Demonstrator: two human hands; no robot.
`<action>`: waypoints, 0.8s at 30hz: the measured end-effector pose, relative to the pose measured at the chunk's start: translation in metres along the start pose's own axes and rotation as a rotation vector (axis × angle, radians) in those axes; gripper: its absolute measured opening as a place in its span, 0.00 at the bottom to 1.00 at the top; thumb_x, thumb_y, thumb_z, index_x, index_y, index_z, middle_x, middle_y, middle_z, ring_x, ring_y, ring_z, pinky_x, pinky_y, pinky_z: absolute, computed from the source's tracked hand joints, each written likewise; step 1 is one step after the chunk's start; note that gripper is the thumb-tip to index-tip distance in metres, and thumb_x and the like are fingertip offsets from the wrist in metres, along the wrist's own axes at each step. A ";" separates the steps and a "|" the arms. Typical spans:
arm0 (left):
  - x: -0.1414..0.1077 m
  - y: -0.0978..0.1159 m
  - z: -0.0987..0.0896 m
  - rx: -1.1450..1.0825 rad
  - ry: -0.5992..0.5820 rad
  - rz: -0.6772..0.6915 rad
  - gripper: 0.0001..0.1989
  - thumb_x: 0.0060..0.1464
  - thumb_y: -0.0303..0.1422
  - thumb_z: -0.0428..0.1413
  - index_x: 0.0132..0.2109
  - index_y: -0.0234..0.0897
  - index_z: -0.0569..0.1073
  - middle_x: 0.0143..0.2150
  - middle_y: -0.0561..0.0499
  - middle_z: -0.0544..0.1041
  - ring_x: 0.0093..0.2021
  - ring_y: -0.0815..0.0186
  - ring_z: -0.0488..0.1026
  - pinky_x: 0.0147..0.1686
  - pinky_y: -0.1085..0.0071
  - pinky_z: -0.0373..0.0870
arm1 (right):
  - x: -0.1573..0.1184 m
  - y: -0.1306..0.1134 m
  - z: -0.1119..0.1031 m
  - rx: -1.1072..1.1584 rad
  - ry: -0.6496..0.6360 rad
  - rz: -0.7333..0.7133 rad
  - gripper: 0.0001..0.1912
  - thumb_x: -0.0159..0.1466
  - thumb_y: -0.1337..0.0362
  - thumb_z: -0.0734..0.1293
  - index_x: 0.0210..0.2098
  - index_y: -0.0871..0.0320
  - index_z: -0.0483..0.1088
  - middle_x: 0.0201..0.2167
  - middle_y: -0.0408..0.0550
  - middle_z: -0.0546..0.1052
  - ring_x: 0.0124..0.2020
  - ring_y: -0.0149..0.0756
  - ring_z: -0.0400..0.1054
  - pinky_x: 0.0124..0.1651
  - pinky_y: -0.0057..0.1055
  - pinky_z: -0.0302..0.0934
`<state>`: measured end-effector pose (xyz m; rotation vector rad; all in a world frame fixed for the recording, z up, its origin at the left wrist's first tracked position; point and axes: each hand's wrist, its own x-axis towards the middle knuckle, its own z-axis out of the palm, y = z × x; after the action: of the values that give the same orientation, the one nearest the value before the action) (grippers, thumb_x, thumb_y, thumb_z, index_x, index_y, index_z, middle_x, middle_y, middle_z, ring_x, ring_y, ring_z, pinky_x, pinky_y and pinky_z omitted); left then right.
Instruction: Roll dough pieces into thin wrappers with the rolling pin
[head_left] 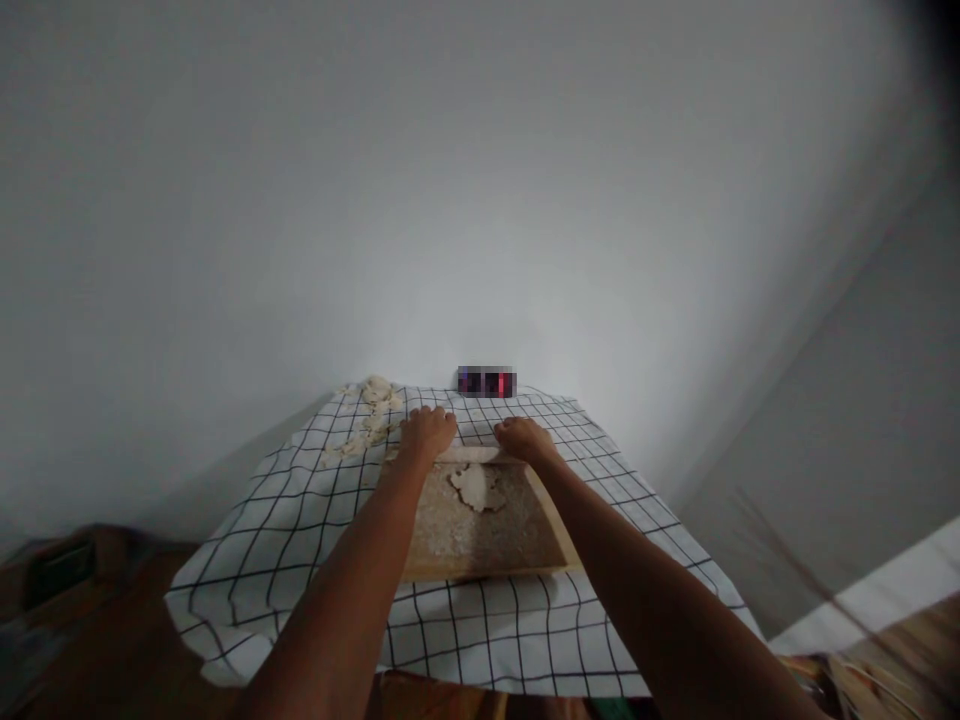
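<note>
Both arms reach forward over a floured wooden board (487, 545). A pale rolling pin (471, 454) lies crosswise near the board's far edge. My left hand (429, 432) is closed around its left end, and my right hand (525, 438) around its right end. Just on the near side of the pin, a thin, ragged-edged piece of dough (476, 487) lies flat on the board. The ends of the pin are hidden under my fingers.
A black-and-white checked cloth (300, 500) covers the table. At its far left sit a lump of dough (376, 388) and scattered dough scraps (364, 437). A blurred dark and red object (487, 382) stands at the back, against the wall (480, 200).
</note>
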<state>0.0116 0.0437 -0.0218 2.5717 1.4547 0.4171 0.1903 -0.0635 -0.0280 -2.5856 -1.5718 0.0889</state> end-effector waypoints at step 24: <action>-0.080 -0.002 -0.013 0.106 0.113 0.110 0.24 0.71 0.37 0.48 0.66 0.39 0.77 0.72 0.34 0.72 0.74 0.41 0.64 0.69 0.36 0.62 | -0.076 -0.016 -0.005 -0.045 0.085 0.015 0.26 0.80 0.60 0.52 0.56 0.57 0.81 0.58 0.59 0.83 0.60 0.49 0.77 0.58 0.42 0.68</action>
<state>-0.0333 -0.0240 -0.0236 2.7629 1.4098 0.5213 0.1419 -0.1238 -0.0213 -2.5979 -1.5431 -0.0560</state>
